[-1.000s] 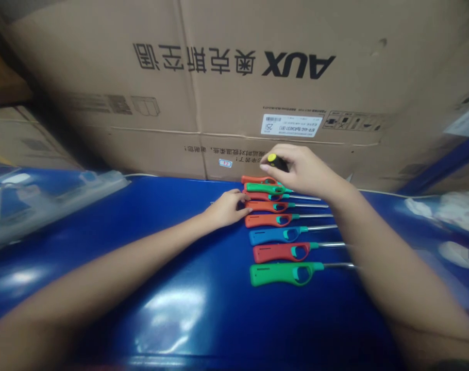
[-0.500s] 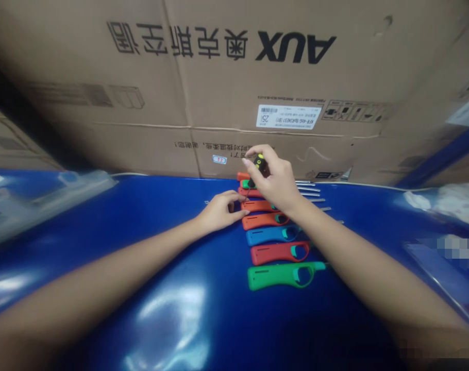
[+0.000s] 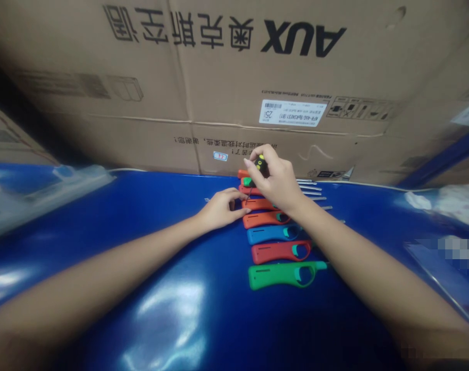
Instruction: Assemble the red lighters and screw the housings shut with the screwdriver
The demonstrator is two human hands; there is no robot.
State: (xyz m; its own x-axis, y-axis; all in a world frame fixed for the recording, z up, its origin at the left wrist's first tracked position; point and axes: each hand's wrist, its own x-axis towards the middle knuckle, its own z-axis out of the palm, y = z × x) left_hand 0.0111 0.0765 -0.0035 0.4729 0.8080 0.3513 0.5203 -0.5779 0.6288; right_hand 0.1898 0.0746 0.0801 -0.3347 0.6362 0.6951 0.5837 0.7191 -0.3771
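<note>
My right hand (image 3: 275, 178) is wrapped round the black and yellow handle of a screwdriver (image 3: 260, 164). Its thin shaft points down at the butt end of an orange gas lighter (image 3: 260, 204). That same end is pinched between the thumb and fingers of my left hand (image 3: 224, 208). Nearer to me, in a column, lie another orange lighter (image 3: 261, 219), a blue lighter (image 3: 271, 235), a red lighter (image 3: 277, 252) and a green lighter (image 3: 279, 275). Beyond the pinched one, more lighters are partly hidden by my right hand, their metal tubes pointing right.
A large cardboard carton (image 3: 219, 77) stands upright behind the blue tabletop (image 3: 149, 206). Clear plastic packaging (image 3: 64, 190) rests on the left. At the right are a white patterned bag (image 3: 458, 203) and a flat clear sheet (image 3: 439, 278).
The view has shifted slightly, so the carton's print sits a little higher. Both hands keep almost the same pose, with the screwdriver still at the orange lighter's end.
</note>
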